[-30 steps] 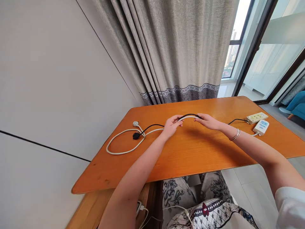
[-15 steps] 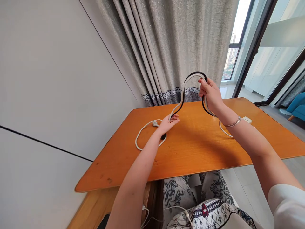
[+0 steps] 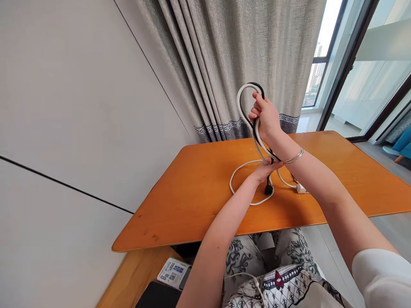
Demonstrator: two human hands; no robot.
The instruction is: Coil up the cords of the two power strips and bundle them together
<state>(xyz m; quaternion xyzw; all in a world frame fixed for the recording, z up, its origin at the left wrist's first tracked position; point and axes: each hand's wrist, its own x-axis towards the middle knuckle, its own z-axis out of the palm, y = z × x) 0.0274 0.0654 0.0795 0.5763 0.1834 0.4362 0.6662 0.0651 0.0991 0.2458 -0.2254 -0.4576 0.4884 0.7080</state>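
Gathering a white cable [image 3: 241, 112] and a black cable [image 3: 256, 128] together, the right hand [image 3: 266, 119] is holding a raised loop of both in a closed grip at upper centre of the frame, in front of the curtain [image 3: 244, 64]. The left hand [image 3: 265, 169] is pinching the same strands lower down, just above the table [image 3: 199, 188]. One loop is formed, while a white length and the black plug [image 3: 268, 189] are lying loose on the table at centre.

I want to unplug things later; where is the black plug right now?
In the head view, the black plug hangs just above the orange table, right below the left hand, inside the white cable's loop.
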